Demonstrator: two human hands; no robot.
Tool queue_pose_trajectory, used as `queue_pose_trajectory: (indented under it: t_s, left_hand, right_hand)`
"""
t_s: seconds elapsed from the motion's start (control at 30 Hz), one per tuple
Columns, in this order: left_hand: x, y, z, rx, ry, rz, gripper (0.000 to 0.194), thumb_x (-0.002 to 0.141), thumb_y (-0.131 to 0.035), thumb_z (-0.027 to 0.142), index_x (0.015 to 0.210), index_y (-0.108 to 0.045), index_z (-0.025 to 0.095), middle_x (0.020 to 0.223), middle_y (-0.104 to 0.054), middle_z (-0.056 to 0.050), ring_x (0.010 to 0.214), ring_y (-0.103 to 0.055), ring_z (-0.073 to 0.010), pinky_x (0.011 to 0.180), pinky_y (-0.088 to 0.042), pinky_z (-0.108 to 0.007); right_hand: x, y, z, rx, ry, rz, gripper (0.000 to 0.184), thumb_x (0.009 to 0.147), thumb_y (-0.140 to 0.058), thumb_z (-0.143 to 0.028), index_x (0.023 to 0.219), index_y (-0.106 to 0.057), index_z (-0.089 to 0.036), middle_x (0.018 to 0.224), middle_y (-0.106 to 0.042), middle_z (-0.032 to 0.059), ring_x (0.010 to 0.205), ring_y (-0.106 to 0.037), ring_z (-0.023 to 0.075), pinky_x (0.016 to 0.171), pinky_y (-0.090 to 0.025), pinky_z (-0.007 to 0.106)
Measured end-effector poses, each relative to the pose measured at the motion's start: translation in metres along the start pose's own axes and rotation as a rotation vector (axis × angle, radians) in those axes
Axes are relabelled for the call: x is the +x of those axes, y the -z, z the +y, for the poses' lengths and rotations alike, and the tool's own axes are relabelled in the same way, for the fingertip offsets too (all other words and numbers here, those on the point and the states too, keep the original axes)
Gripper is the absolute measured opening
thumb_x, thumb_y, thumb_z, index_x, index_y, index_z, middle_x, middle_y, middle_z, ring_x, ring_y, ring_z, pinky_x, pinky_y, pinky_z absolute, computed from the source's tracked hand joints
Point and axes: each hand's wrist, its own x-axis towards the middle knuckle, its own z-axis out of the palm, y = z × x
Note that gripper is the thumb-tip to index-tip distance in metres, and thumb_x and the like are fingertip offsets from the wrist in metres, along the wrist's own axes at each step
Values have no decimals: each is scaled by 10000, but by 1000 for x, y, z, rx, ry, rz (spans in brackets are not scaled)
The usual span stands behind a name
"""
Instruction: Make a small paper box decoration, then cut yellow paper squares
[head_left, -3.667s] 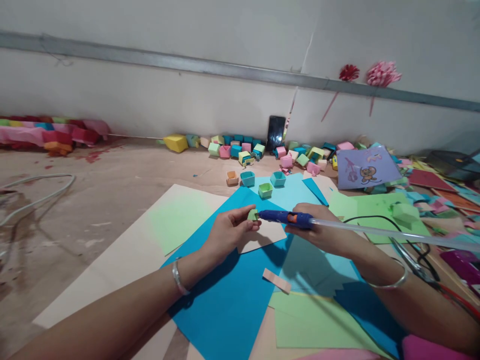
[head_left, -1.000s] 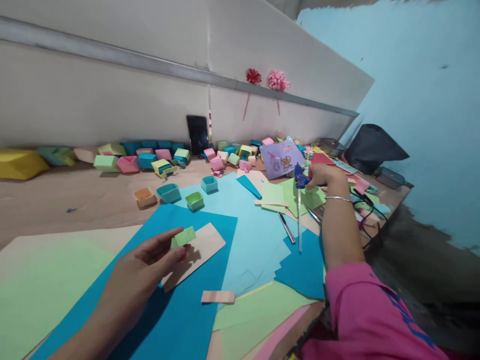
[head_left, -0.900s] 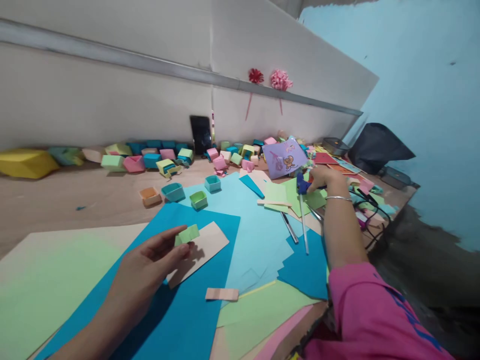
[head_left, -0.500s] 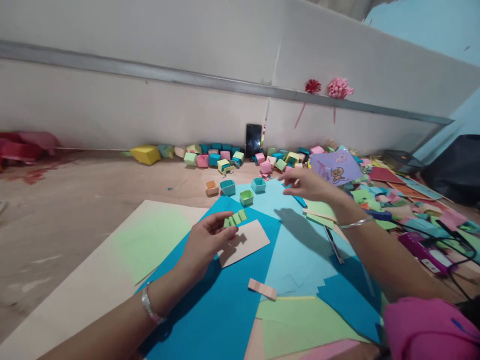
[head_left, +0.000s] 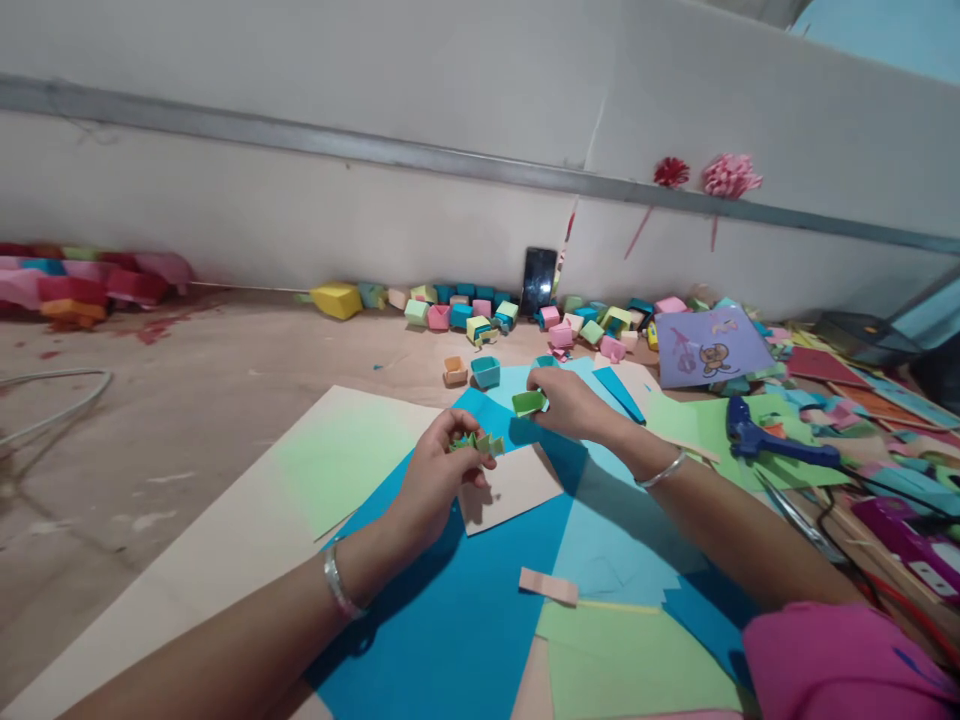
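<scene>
Left hand (head_left: 431, 478) pinches zigzag-folded green paper strip (head_left: 484, 443) above beige card (head_left: 514, 492). Right hand (head_left: 574, 402) pinches small green paper box (head_left: 528, 404), near strip. Orange box (head_left: 454, 372), teal box (head_left: 485, 372) already formed on bench (head_left: 255, 350). Strip and green box not yet joined.

pale wall (head_left: 300, 200) behind wooden table (head_left: 255, 345)

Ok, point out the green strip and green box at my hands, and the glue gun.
Green strip (head_left: 484, 443), head view: folded middle.
Green box (head_left: 528, 403), head view: visible middle.
Glue gun (head_left: 791, 446), head view: handle.
</scene>
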Motion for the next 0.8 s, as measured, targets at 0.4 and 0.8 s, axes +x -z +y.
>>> queue_pose_trajectory:
  t_s: [0.4,0.8]
  left_hand:
    - [0,3,11,155,-104,62,219,728,-741,320,867,-686,160,739,-650,-10,613,-599,-129,524,-508,-235]
    - [1,15,15,919,-805,127,134,849,-617,194,753,-705,222,784,-622,-31,747,-597,-158,670,-432,-252]
  right_hand:
    - [-25,9,-36,354,173,68,302,677,-677,-22,935,-605,-161,860,-609,26,737,-529,132,671,-402,248]
    - [-27,7,-50,521,224,108,277,749,-668,-57,988,-620,-188,970,-656,41,798,-611,136,716,-494,262]
